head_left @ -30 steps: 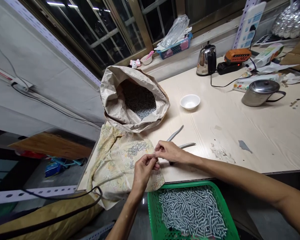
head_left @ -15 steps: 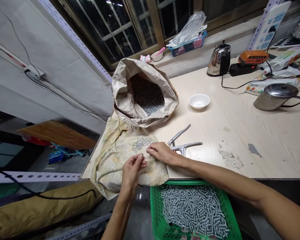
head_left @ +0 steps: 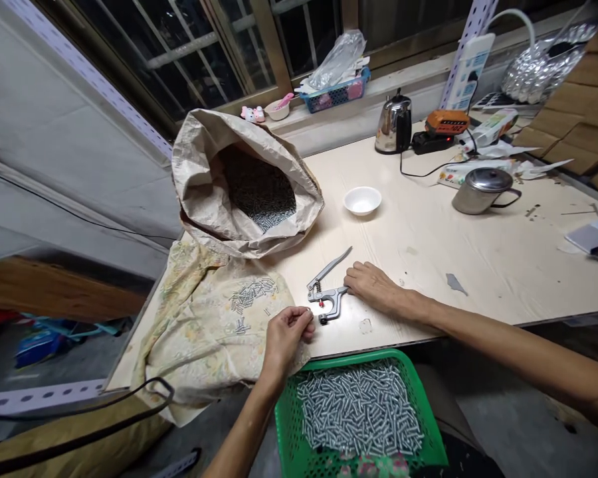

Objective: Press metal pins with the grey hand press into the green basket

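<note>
My right hand (head_left: 375,284) has its fingers closed over the end of the lower handle of grey hand pliers (head_left: 333,302), which lie on the table with their handles spread. A spring and a small red tip show at the jaws. Just left of those jaws, my left hand (head_left: 288,334) is pinched around something too small to make out. Beside it, small metal pins (head_left: 252,292) lie in a loose pile on a flowered cloth (head_left: 199,345), with a few more scattered nearer me.
Behind the cloth stands an open paper sack (head_left: 194,153) of small metal parts. A green basket (head_left: 286,425) filled with metal pieces sits below the table edge. A white bowl (head_left: 363,200), a kettle (head_left: 393,126), a lidded steel mug (head_left: 481,192) and an orange battery (head_left: 446,122) stand farther back.
My right hand has left the pins and moved right onto the pliers' handle. My left hand has moved from the cloth's middle to beside the jaws. The view has shifted right.
</note>
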`<state>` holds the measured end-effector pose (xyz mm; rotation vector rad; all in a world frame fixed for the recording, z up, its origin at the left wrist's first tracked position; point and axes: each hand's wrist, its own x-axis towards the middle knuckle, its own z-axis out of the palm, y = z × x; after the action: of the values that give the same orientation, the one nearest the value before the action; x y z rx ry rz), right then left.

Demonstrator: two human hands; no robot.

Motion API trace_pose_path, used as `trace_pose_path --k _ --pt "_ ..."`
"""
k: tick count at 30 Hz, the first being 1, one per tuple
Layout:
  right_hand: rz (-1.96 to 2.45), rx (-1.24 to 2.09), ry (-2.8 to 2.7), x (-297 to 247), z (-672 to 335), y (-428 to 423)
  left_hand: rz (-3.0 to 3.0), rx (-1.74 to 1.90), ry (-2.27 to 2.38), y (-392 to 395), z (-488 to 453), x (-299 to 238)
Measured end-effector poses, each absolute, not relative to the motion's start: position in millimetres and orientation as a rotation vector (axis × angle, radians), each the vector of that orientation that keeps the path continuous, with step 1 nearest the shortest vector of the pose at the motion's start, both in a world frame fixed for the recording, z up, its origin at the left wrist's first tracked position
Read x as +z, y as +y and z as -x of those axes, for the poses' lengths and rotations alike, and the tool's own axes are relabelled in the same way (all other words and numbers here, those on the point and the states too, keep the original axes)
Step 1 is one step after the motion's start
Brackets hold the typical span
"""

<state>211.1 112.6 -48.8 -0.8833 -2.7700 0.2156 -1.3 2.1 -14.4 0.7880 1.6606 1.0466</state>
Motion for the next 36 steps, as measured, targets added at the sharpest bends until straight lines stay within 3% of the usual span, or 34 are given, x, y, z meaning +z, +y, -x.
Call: trace_pose_path --k 6,26,36 --pt "0.759 0.087 -2.642 -59.8 -213.2 106.6 -0.879 1.126 1.737 8.2 -3.2 -26.2" --pt "0.768 -0.043 -2.722 -46.2 -214.6 97.0 -1.117 0.806 1.904 12.6 -4.0 -22.2" --pt "0.741 0.04 -2.761 -56.9 -213.6 101.0 -0.758 0.578 1.666 33.0 3.6 -14.8"
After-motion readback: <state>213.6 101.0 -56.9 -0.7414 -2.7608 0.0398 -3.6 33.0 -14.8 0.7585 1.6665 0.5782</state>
